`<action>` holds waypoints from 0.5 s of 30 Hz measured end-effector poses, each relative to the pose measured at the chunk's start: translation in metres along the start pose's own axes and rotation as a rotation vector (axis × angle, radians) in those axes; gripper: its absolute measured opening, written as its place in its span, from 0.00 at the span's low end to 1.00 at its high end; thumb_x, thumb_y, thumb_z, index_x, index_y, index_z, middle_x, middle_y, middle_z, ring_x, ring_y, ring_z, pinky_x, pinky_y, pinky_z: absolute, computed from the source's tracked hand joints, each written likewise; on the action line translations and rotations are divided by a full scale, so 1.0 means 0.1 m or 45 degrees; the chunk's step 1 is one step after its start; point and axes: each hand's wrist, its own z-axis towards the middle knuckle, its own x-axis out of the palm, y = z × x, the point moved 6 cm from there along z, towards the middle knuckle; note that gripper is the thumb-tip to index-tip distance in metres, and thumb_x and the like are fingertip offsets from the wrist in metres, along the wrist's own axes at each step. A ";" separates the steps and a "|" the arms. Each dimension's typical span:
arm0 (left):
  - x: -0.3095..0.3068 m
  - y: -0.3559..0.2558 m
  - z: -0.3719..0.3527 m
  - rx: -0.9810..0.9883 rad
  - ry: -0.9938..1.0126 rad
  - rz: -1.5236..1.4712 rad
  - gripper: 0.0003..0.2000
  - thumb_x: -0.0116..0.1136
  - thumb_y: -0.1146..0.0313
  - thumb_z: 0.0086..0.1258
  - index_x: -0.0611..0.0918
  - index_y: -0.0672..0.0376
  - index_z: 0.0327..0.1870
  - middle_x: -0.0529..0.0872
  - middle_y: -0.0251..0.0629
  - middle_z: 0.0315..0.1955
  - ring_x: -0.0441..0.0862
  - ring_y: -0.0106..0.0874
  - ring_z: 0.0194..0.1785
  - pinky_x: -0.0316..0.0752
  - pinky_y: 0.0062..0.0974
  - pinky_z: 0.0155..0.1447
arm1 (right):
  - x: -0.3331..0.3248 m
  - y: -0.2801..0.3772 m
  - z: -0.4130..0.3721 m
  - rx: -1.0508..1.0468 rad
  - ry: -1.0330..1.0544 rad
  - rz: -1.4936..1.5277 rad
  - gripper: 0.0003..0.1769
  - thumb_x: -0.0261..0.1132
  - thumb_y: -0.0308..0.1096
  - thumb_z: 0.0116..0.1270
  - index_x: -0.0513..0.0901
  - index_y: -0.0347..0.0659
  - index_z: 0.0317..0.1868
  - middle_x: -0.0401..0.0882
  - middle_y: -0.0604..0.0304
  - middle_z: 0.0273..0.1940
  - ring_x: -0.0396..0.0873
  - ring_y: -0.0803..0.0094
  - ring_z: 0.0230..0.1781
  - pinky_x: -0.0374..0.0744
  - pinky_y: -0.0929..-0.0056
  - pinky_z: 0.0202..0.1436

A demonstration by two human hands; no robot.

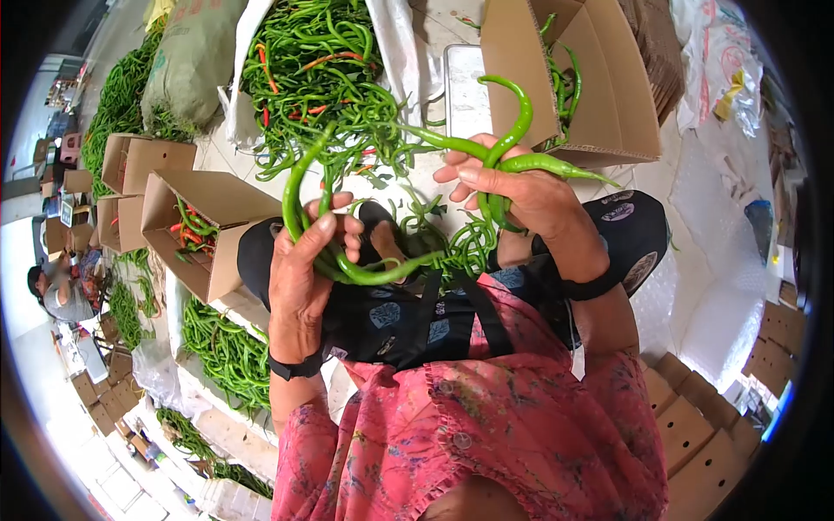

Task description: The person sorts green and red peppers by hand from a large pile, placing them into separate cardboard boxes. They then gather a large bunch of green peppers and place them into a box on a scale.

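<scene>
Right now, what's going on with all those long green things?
A person is holding long green peppers in both hands. The left hand holds a couple of curved peppers, and the right hand grips a small bunch. A big pile of peppers lies in front on a white sheet. Open cardboard boxes stand either side: the left box has red and green ones, the right box green ones.

Both arms bent, forearms up in front of the torso. Left hand [304, 269] raised, fingers [347, 236] curled in, thumb pressed across, grip closed. Right hand [526, 195] higher and further out, back to camera (knuckles up), fingers [460, 172] pointing left, clenched tight. Hands apart, not touching. Both wrists straight.
</scene>
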 end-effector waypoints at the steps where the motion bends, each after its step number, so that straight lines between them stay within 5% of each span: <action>1: 0.02 0.05 -0.01 -0.041 0.047 0.031 0.18 0.56 0.69 0.71 0.76 0.71 0.57 0.84 0.43 0.35 0.81 0.28 0.34 0.80 0.23 0.40 | 0.04 0.05 -0.02 0.001 -0.009 0.059 0.33 0.64 0.37 0.69 0.64 0.24 0.66 0.80 0.50 0.49 0.79 0.72 0.39 0.79 0.73 0.46; 4: 0.06 0.11 -0.03 -0.074 0.114 0.009 0.18 0.56 0.71 0.70 0.75 0.71 0.59 0.85 0.44 0.37 0.82 0.30 0.34 0.81 0.25 0.41 | 0.08 0.11 -0.01 -0.066 0.043 0.056 0.22 0.59 0.35 0.72 0.70 0.31 0.60 0.80 0.52 0.48 0.74 0.76 0.38 0.77 0.76 0.45; 9: 0.04 0.14 0.02 -0.050 -0.006 -0.161 0.19 0.57 0.70 0.70 0.73 0.69 0.60 0.83 0.45 0.37 0.83 0.32 0.36 0.83 0.28 0.40 | 0.08 0.38 -0.05 -0.125 0.120 0.277 0.26 0.58 0.34 0.72 0.67 0.28 0.65 0.77 0.52 0.50 0.73 0.77 0.39 0.75 0.77 0.45; 15: 0.13 0.22 0.08 -0.072 0.041 -0.278 0.18 0.57 0.70 0.71 0.74 0.70 0.58 0.84 0.46 0.38 0.84 0.33 0.35 0.84 0.28 0.40 | -0.33 0.82 0.03 -0.362 -0.029 0.743 0.18 0.61 0.29 0.68 0.77 0.22 0.54 0.82 0.50 0.46 0.80 0.68 0.43 0.79 0.69 0.50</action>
